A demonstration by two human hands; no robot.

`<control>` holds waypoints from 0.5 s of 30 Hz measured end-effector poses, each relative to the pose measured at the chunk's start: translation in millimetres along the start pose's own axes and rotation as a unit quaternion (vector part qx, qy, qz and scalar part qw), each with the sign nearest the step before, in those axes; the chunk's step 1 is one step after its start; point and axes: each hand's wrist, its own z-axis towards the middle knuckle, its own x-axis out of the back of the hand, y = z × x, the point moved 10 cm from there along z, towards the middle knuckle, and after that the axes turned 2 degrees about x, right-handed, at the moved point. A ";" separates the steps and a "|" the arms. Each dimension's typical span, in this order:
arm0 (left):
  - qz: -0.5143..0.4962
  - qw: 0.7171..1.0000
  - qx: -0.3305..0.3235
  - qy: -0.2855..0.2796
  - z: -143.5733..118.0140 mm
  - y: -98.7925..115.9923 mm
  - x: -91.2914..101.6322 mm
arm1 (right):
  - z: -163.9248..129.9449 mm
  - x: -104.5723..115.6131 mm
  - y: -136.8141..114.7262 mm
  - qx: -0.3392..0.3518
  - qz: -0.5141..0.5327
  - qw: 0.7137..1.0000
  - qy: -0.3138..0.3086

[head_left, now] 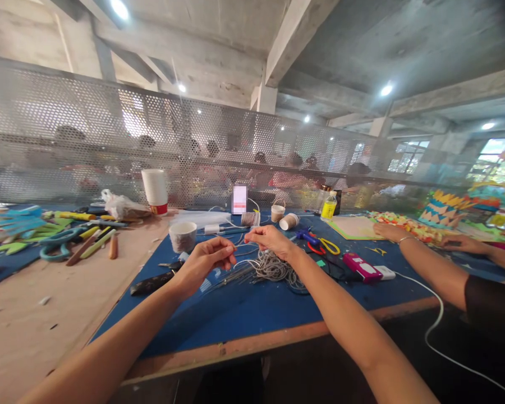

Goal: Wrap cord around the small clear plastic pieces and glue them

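Above the blue mat, my left hand (208,261) pinches with thumb and fingertips. My right hand (273,241), also in a pinch, is a short way to its right. A thin pale cord (241,244) spans the small gap between the two hands; its ends are hidden by my fingers. Below my right hand lies a tangled heap of grey cord (274,266), with several thin straight wires (234,276) beside it. A paper cup (182,237) stands just beyond my left hand, and a black-handled tool (152,283) lies left of my left wrist.
A phone (239,200) stands upright at the back. Right of the cord are a blue glue gun (310,238), yellow-handled scissors (330,246) and a magenta box (362,267). A co-worker's arms (429,261) reach in from the right. Tools (96,241) and stacked cups (155,191) are left.
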 end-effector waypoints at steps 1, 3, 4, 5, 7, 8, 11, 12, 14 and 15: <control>0.011 1.000 0.002 -0.012 -0.1 -1.1 -3.0 | -0.2 -0.7 -1.4 0.003 -0.014 1.000 -0.001; 0.035 0.999 0.002 -0.030 -0.1 -2.8 -7.3 | -0.4 -2.4 -4.1 0.010 -0.037 0.999 -0.005; 0.049 0.998 0.000 -0.035 0.0 -3.4 -8.7 | -0.4 -3.0 -5.6 0.015 -0.046 0.999 -0.006; 0.063 0.997 -0.002 -0.040 0.3 -4.1 -9.8 | -0.6 -3.3 -7.3 0.021 -0.055 0.998 -0.006; 0.088 0.995 -0.002 -0.047 1.0 -6.4 -11.4 | -1.1 -3.5 -11.5 0.032 -0.070 0.997 -0.006; 0.102 0.994 0.000 -0.049 1.5 -8.2 -11.7 | -1.7 -3.6 -13.8 0.036 -0.076 0.996 -0.006; 0.156 0.987 0.002 -0.043 3.6 -13.8 -9.2 | -4.5 -4.5 -22.0 0.045 -0.093 0.995 -0.004; 0.178 0.983 -0.001 -0.035 4.4 -15.1 -6.9 | -5.8 -5.3 -25.4 0.049 -0.096 0.994 -0.003; 0.218 0.976 -0.010 -0.014 5.5 -15.9 -1.0 | -9.0 -8.2 -33.3 0.066 -0.096 0.993 -0.003; 0.234 0.972 -0.015 -0.002 5.8 -15.3 2.3 | -10.9 -11.0 -37.3 0.077 -0.092 0.993 -0.007</control>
